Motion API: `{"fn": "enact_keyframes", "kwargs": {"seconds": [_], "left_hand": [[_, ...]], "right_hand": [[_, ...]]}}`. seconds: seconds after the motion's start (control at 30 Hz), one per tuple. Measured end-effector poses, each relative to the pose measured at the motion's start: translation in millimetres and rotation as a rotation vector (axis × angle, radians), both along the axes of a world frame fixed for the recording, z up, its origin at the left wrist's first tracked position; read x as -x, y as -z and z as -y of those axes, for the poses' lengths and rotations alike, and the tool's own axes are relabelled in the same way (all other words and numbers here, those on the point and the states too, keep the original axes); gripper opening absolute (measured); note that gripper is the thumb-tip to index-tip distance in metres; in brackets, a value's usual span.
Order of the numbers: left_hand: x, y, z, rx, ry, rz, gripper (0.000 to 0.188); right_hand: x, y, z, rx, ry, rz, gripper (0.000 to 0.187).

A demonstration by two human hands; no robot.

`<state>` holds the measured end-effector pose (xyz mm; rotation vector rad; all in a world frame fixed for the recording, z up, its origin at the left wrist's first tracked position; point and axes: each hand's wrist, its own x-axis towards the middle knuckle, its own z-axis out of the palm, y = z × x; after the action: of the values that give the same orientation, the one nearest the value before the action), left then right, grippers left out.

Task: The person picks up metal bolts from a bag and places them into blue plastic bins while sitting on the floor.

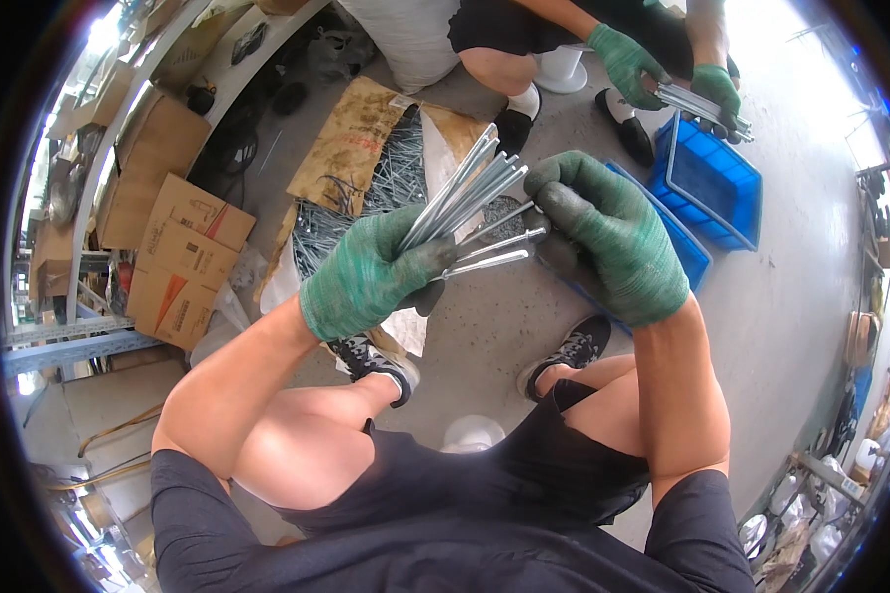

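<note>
A fanned bundle of long silvery bolts (470, 193) is gripped in my left hand (366, 272), which wears a green glove with dark fingertips. Several of them slant up to the right, and a few lower ones stick out towards my other hand. My right hand (613, 237), gloved the same way, is closed, with thumb and fingers pinched at the end of one bolt (499, 222). Beneath my left hand, a heap of similar bolts (398, 163) lies on torn brown sacking (341, 138) on the floor.
Opposite, a co-worker's gloved hands (631, 67) hold another bolt bundle (697, 104) above a blue crate (714, 188). A second blue crate (687, 252) sits beside it, partly behind my right hand. Cardboard boxes (188, 257) and shelving stand left. A white sack (405, 44) is at the back.
</note>
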<state>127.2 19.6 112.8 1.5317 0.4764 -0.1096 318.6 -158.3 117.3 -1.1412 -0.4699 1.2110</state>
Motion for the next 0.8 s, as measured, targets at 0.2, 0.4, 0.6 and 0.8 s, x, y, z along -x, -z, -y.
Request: {"fn": "enact_keyframes", "kwargs": {"seconds": [0.2,0.4,0.6,0.8], "left_hand": [[2.2,3.2,-1.3,-0.049,-0.018,0.016,0.033],[2.9,-0.3,-1.3,-0.014,-0.041,-0.001,0.031],[2.7,-4.5,-2.3,-0.063,-0.025,-0.015,0.030],[5.1,2.0,-3.2,-0.075,-0.020,-0.016,0.031]], "right_hand": [[4.3,1.1,-2.9,-0.014,0.013,0.007,0.025],[8.4,1.9,-6.7,-0.039,0.078,0.004,0.023],[14.1,-2.4,-9.0,0.012,0.107,0.093,0.021],[18.2,-4.8,-10.3,0.042,0.103,0.254,0.019]]}}
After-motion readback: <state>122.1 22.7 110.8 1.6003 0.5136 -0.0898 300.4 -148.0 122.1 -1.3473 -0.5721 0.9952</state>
